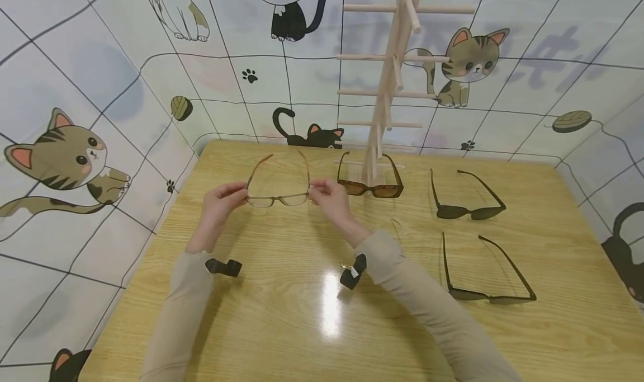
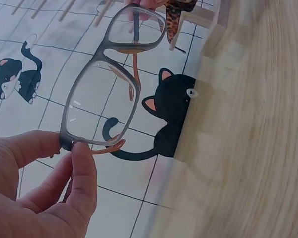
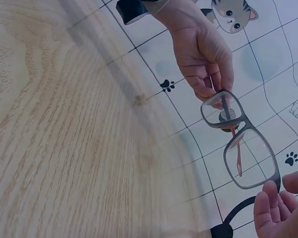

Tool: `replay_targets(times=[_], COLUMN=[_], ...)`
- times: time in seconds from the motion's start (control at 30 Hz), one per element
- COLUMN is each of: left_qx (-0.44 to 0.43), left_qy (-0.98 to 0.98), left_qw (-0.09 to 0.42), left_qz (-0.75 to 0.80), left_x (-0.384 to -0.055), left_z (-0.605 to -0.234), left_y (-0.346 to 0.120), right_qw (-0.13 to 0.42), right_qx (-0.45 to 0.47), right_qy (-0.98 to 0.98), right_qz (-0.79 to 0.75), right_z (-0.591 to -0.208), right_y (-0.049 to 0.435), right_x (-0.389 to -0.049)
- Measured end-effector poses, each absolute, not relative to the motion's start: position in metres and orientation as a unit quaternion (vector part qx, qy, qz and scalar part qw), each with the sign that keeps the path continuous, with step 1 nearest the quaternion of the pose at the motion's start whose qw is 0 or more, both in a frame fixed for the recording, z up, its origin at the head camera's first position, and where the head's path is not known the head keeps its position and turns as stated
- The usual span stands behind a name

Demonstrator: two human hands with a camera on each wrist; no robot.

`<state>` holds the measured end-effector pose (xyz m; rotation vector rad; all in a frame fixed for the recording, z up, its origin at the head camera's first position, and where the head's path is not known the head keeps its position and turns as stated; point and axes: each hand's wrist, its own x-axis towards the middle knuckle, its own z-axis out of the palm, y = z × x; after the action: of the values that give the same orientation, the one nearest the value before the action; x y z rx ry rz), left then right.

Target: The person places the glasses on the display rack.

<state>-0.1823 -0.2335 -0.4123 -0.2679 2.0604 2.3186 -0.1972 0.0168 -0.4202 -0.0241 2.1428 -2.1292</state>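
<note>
Both hands hold a pair of clear-lensed eyeglasses (image 1: 278, 199) with a grey frame and orange-brown temples, which are unfolded and point away from the person. The left hand (image 1: 221, 202) pinches one outer corner near the hinge; in the left wrist view, thumb and fingers grip the frame (image 2: 65, 139). At the opposite corner, the right hand (image 1: 333, 203) pinches the frame. The right wrist view shows the eyeglasses (image 3: 244, 127) between the two hands. Just right of the right hand, brown tortoiseshell sunglasses (image 1: 371, 191) lie at the foot of a wooden rack (image 1: 384, 108) with several pegs.
Two pairs of dark sunglasses, an upper pair (image 1: 470, 212) and a lower pair (image 1: 492, 298), lie unfolded on the right of the wooden table (image 1: 282, 326). Cat-printed cloth (image 1: 211, 80) walls the back and sides. Black wrist cameras sit on both sleeves.
</note>
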Motion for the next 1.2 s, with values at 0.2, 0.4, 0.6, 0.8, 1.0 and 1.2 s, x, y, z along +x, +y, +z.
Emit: replay_targets(times=[0.2, 0.4, 0.6, 0.8, 1.0, 1.2], left_qx=[-0.073, -0.060, -0.037, -0.025, -0.003, 0.005], left_qy=[0.677, 0.669, 0.647, 0.652, 0.664, 0.661], left_qw=[0.001, -0.004, -0.007, -0.002, 0.005, 0.016], left_qz=[0.733, 0.741, 0.761, 0.757, 0.748, 0.750], left_x=[-0.179, -0.176, -0.174, -0.173, -0.174, -0.176], left_z=[-0.407, -0.400, -0.393, -0.388, -0.383, -0.380], left_y=[-0.225, -0.214, -0.202, -0.190, -0.177, -0.164], right_qw=[0.046, 0.028, 0.007, 0.002, -0.015, -0.020], right_qx=[-0.015, -0.022, -0.039, -0.034, -0.031, -0.024], right_qy=[0.699, 0.686, 0.681, 0.676, 0.673, 0.671], right_qz=[-0.713, -0.727, -0.731, -0.736, -0.738, -0.741], right_z=[-0.411, -0.399, -0.391, -0.384, -0.381, -0.381], right_y=[0.028, 0.040, 0.053, 0.066, 0.080, 0.093], right_x=[-0.192, -0.184, -0.176, -0.167, -0.160, -0.154])
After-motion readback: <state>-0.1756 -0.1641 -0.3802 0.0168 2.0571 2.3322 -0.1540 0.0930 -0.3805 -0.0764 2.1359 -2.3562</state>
